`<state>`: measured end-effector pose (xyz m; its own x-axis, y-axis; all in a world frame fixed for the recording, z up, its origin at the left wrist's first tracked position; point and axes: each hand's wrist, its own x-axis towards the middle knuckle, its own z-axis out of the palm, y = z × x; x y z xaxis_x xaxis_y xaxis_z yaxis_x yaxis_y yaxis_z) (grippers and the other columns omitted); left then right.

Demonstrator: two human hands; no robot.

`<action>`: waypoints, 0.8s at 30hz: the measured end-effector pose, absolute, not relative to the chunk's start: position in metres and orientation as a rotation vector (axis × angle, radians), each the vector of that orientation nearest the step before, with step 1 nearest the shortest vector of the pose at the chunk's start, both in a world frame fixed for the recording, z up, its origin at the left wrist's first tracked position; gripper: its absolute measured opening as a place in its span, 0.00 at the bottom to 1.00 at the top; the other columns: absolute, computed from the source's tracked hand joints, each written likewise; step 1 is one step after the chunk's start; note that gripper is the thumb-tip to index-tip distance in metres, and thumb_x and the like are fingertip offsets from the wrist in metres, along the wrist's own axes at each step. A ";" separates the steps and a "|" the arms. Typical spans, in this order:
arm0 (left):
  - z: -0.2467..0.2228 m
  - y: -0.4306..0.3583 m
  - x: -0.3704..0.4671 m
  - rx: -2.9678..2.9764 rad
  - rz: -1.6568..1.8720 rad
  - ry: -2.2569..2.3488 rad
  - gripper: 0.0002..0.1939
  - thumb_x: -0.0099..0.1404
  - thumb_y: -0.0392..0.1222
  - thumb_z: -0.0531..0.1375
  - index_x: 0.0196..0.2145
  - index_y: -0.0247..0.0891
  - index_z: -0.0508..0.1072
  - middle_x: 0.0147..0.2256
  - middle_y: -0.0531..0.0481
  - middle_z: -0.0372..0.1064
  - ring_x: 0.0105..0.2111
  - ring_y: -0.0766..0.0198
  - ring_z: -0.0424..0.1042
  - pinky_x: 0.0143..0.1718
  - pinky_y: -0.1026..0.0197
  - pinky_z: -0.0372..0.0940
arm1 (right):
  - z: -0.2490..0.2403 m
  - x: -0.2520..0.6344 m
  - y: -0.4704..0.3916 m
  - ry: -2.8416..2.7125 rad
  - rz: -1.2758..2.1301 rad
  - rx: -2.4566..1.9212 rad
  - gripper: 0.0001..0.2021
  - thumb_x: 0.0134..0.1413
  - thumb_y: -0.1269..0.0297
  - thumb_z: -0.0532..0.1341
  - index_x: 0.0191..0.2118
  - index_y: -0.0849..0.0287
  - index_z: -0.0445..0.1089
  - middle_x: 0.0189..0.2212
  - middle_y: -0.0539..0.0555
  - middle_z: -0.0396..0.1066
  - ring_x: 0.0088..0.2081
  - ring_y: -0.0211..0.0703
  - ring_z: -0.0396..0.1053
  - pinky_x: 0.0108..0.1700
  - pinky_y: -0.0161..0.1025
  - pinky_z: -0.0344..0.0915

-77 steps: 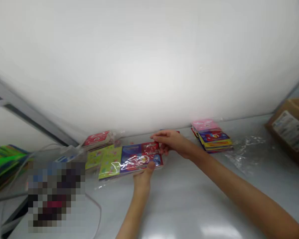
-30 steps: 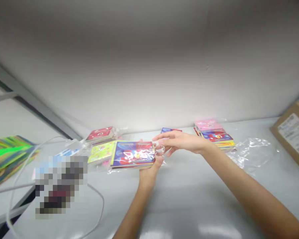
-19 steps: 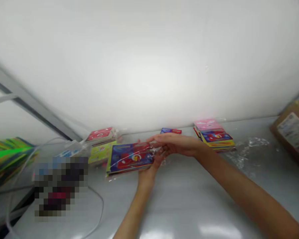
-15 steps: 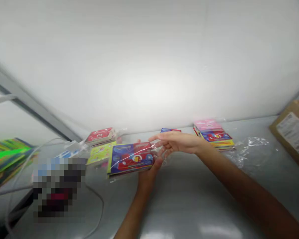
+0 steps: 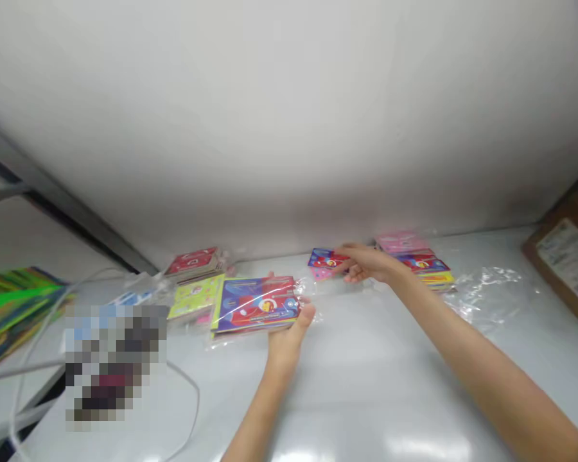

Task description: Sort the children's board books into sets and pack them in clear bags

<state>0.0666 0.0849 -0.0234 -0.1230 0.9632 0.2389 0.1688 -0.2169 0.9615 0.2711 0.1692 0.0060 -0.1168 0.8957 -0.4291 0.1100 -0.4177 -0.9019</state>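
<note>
Pack of blue-and-red cards in clear plastic [image 5: 255, 308] is sitting clamped in left hand [image 5: 289, 333]; right hand [image 5: 363, 262], fingers slightly apart, is partly covering blue-and-red flat card [image 5: 322, 256], contact unclear. Yellow-green plastic-wrapped pack [image 5: 191, 297] is lying leftward.

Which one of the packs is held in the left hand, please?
The blue-and-red pack, held by its right end in the left hand; the red pack, yellow-green pack and stack at right lie on the table.
</note>
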 end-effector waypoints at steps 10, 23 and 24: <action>-0.020 0.085 0.068 1.406 1.436 1.317 0.19 0.49 0.58 0.62 0.31 0.40 0.73 0.33 0.48 0.72 0.42 0.53 0.70 0.54 0.49 0.56 | -0.024 0.267 0.176 -1.155 1.489 -1.635 0.21 0.53 0.59 0.62 0.51 0.60 0.58 0.19 0.51 0.71 0.15 0.35 0.67 0.18 0.29 0.64; -0.019 0.086 0.066 1.407 1.428 1.317 0.19 0.49 0.59 0.63 0.29 0.40 0.73 0.36 0.48 0.73 0.44 0.51 0.69 0.55 0.46 0.55 | -0.032 0.275 0.181 -1.113 1.274 -1.579 0.06 0.51 0.67 0.61 0.33 0.59 0.62 0.12 0.45 0.64 0.12 0.32 0.59 0.13 0.27 0.52; -0.019 0.086 0.065 1.409 1.434 1.317 0.19 0.49 0.59 0.63 0.29 0.40 0.74 0.35 0.48 0.73 0.45 0.51 0.68 0.56 0.46 0.53 | -0.029 0.277 0.182 -1.123 1.277 -1.552 0.06 0.51 0.67 0.61 0.29 0.59 0.62 0.11 0.45 0.63 0.11 0.30 0.57 0.13 0.27 0.50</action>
<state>0.0650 0.0859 -0.0185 -0.1418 0.9604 0.2398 0.1573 -0.2174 0.9633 0.2775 0.1819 -0.0287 0.0904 0.9612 -0.2606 0.1355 -0.2711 -0.9530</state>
